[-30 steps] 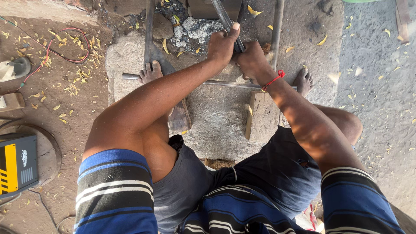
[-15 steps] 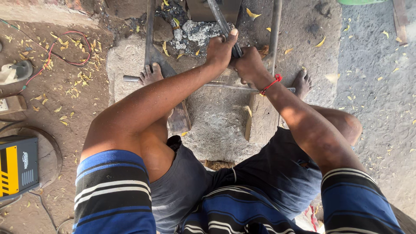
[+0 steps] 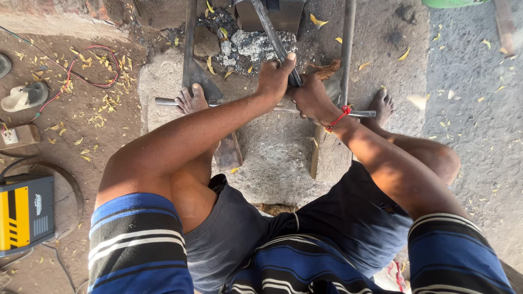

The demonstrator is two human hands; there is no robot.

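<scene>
Feet brace a thin grey steel rod [image 3: 163,101] lying across the rough concrete slab [image 3: 272,158], so keeping both soles planted should stop it rolling. Beyond it, the left hand [image 3: 274,79] and right hand [image 3: 311,98] are clenched together round a long dark flat metal bar [image 3: 272,32] slanting toward the slab's far edge; steady, even pressure along the bar seems wise.

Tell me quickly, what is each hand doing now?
Left hand: closed around the long metal tool.
Right hand: closed on the same tool, lower down.
</scene>
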